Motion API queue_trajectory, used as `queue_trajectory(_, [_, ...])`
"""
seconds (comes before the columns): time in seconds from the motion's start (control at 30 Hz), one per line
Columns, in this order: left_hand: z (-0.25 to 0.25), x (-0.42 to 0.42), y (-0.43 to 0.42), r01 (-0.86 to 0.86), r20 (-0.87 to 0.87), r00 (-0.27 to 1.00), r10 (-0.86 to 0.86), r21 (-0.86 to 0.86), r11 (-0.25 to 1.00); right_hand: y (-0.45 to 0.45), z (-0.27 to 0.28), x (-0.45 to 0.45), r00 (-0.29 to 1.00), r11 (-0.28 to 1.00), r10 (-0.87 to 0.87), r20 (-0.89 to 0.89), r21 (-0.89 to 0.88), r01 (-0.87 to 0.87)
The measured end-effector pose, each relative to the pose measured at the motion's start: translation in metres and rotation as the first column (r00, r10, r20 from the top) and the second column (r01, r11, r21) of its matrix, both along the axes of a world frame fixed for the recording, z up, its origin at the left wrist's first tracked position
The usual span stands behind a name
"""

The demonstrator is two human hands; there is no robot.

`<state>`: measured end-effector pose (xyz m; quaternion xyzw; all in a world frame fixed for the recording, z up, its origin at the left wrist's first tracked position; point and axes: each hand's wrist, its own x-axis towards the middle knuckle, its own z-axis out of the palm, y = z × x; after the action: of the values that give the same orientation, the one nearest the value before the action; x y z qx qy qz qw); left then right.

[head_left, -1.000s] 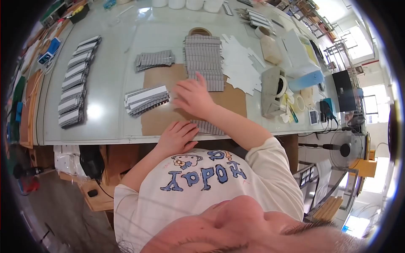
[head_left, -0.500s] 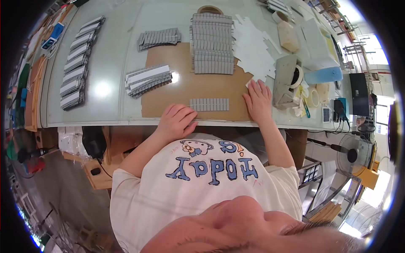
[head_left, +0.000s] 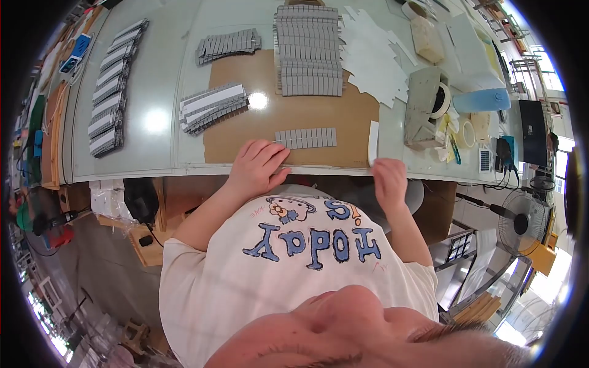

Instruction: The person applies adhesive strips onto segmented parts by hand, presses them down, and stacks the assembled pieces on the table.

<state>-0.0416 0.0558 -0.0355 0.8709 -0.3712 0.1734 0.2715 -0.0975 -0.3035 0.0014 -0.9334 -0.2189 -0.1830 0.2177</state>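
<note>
My left hand (head_left: 262,164) rests at the front edge of a brown board (head_left: 331,113), palm down. Its fingers lie loosely together, with the thumb apart, and the fingertips reach the left end of a short grey segmented strip (head_left: 307,138). That strip lies flat on the board, with a thin light line along it. To the right, my right hand (head_left: 390,181) is closed at the table edge, pinching the lower end of a narrow white strip (head_left: 373,141). The white strip points away from me over the board's right edge.
Stacks of grey segmented strips stand at the back (head_left: 308,52), left of centre (head_left: 213,109) and far left (head_left: 115,86). Loose white strips (head_left: 374,55) lie at the back right. A grey tape holder (head_left: 423,110) and blue bottle (head_left: 481,99) stand right.
My right hand has drawn back towards me from the pile of white strips, bringing one white strip with it. My left hand stays at the grey strip's left end. The view has shifted slightly.
</note>
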Motion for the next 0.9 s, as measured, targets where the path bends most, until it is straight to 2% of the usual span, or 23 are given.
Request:
queue_trajectory(0.03, [0.0, 0.0, -0.001, -0.008, -0.009, 1.0, 0.007, -0.007, 1.0, 0.003, 0.005, 0.004, 0.995, 0.995, -0.072, 0.074, 0.079, 0.066])
queue_trajectory(0.1, [-0.005, -0.001, -0.003, -0.027, -0.002, 1.0, 0.027, -0.037, 0.999, 0.019, 0.023, 0.005, 0.981, 0.926, -0.148, 0.128, 0.366, 0.092])
queue_trajectory(0.13, [-0.008, -0.002, -0.005, -0.039, 0.004, 0.999, 0.04, -0.067, 0.997, 0.024, 0.028, 0.002, 0.998, 0.806, -0.063, 0.018, 0.591, 0.041])
queue_trajectory(0.17, [-0.009, -0.003, -0.008, -0.044, 0.003, 0.999, 0.045, -0.065, 0.997, 0.029, 0.031, 0.004, 0.998, 0.805, -0.058, 0.016, 0.592, 0.037])
queue_trajectory(0.2, [-0.01, -0.004, -0.013, -0.042, 0.019, 0.999, 0.043, -0.077, 0.996, 0.036, 0.033, 0.005, 0.974, 0.679, 0.079, -0.212, 0.727, 0.103])
queue_trajectory(0.23, [-0.011, -0.005, -0.019, -0.037, 0.036, 0.999, 0.04, -0.089, 0.995, 0.044, 0.034, 0.005, 0.884, 0.542, 0.249, -0.395, 0.813, 0.211])
queue_trajectory(0.3, [-0.009, -0.005, -0.028, -0.036, 0.024, 0.999, 0.038, -0.075, 0.997, 0.062, 0.003, 0.019, 0.88, 0.745, 0.174, -0.441, 0.644, 0.175])
queue_trajectory(0.37, [-0.006, -0.005, -0.036, -0.038, 0.013, 0.999, 0.038, -0.062, 0.997, 0.077, -0.02, 0.035, 0.933, 0.906, 0.208, -0.295, 0.418, -0.069])
queue_trajectory(0.4, [-0.002, -0.005, -0.038, -0.044, 0.001, 0.999, 0.044, -0.032, 0.999, 0.082, -0.023, 0.038, 0.932, 0.905, 0.21, -0.296, 0.419, -0.071])
queue_trajectory(0.47, [0.0, -0.005, -0.039, -0.053, -0.012, 0.999, 0.053, 0.001, 0.999, 0.088, -0.026, 0.042, 0.961, 0.942, 0.265, -0.083, 0.235, -0.239])
queue_trajectory(0.63, [0.0, -0.005, -0.04, -0.065, 0.016, 0.998, 0.063, 0.092, 0.994, 0.089, -0.02, 0.043, 0.96, 0.949, 0.259, -0.104, 0.21, -0.233])
queue_trajectory(0.8, [0.0, -0.005, -0.039, -0.065, 0.021, 0.998, 0.064, 0.105, 0.992, 0.09, -0.019, 0.044, 0.959, 0.95, 0.26, -0.116, 0.205, -0.234])
queue_trajectory(0.9, [0.0, -0.005, -0.04, -0.067, 0.026, 0.998, 0.064, 0.107, 0.992, 0.092, -0.02, 0.046, 0.959, 0.933, 0.28, -0.049, 0.249, -0.26])
